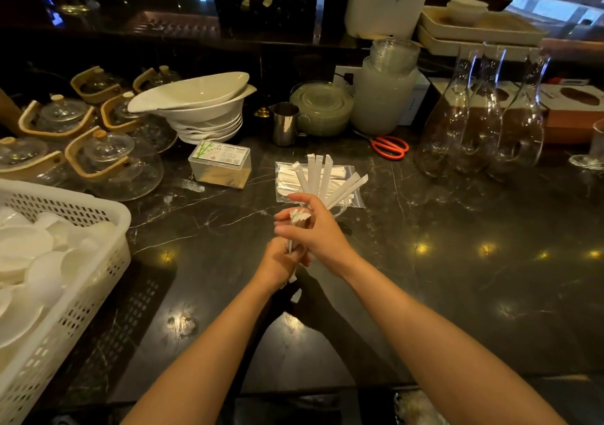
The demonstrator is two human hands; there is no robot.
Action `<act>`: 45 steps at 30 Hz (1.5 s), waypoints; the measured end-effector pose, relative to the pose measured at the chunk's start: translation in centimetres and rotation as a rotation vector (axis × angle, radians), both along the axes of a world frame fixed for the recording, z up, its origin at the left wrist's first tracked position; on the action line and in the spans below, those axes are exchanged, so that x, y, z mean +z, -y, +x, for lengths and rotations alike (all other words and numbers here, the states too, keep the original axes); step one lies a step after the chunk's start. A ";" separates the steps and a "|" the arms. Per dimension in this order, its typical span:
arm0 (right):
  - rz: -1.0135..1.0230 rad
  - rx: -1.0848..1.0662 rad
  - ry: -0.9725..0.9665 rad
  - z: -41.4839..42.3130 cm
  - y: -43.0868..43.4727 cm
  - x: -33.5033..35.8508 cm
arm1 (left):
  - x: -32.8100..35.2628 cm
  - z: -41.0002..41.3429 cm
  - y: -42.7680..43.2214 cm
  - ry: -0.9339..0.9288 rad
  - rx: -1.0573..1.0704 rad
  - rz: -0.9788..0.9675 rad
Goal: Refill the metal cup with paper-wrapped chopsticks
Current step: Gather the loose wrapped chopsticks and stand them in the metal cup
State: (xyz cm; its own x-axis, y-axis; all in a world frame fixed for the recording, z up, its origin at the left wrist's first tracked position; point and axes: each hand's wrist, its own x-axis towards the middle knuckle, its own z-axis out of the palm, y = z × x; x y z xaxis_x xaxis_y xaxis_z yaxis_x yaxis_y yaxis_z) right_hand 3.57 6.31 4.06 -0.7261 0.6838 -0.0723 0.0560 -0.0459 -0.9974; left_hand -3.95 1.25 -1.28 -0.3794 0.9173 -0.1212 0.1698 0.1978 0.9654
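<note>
Both hands hold one bundle of paper-wrapped chopsticks (318, 176) upright above the dark marble counter. My left hand (280, 262) grips the lower end of the bundle. My right hand (310, 225) wraps around it higher up, and the white wrapper tops fan out above my fingers. Behind the bundle lies a clear zip bag (284, 179) with more wrapped chopsticks in it. The metal cup (285, 124) stands further back, near the stacked bowls, apart from both hands; its inside is hidden.
A toothpick box (220, 164) sits left of the bag. White bowls (202, 110) and glass teapots (111, 159) crowd the back left. A white basket of dishes (65, 261) fills the left edge. Red scissors (390, 146) and glass decanters (480, 114) stand right.
</note>
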 end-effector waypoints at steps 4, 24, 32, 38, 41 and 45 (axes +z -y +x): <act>0.136 0.050 0.121 0.0 -0.5 1.4 | 1.2 -0.2 -0.1 -0.007 0.058 0.017; 0.267 -0.066 0.013 0.1 -9.1 6.7 | 9.5 -3.1 -7.3 -0.025 -0.135 0.184; 0.126 0.045 0.005 -0.1 -11.0 4.2 | 8.4 -3.2 -8.6 -0.184 -0.114 0.059; 0.113 0.059 0.061 -0.1 -11.2 3.3 | 7.5 -3.1 -8.6 -0.199 -0.071 0.049; 0.196 0.043 0.107 0.3 -11.3 2.9 | 6.8 -3.2 -8.5 -0.200 0.001 0.022; 0.247 0.029 0.153 0.6 -11.3 2.6 | 6.3 -3.5 -8.3 -0.240 0.049 0.027</act>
State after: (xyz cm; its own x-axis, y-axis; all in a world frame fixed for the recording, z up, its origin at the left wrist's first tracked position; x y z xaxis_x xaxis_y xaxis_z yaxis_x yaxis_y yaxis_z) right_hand 4.17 17.60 6.66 -0.7390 0.6736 -0.0159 0.2041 0.2013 -0.9580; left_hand -7.41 9.54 5.03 -0.4385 0.8987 0.0022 0.3860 0.1861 0.9035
